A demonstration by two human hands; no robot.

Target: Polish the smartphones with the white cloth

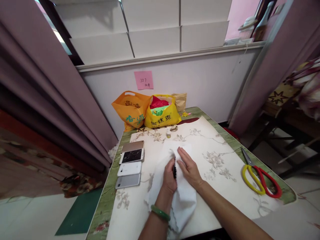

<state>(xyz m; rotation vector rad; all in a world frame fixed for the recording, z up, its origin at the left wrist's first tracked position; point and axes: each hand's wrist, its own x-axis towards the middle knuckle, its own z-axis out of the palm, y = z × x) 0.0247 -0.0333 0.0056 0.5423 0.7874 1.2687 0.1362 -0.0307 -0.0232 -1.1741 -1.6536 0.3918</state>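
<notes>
A white cloth (183,203) hangs in folds between my hands over the table. Inside it, a black phone (174,171) shows only as a narrow dark strip, mostly hidden by cloth and fingers. My left hand (170,176), below a green bangle (160,212), is closed around the phone's left side. On the right side, my right hand (188,168) presses the cloth against it, fingers close together. Left of the cloth lie several phones in a column: a gold one (133,146), one with a cracked dark screen (132,156), a white one (129,169) and a silver-grey one (128,181).
Scissors (260,180) with yellow and red handles lie at the table's right. A small bottle (168,133) stands beyond my hands. An orange bag (132,110), a yellow bag (162,115) and a tan pouch (180,101) stand at the far edge, by the wall.
</notes>
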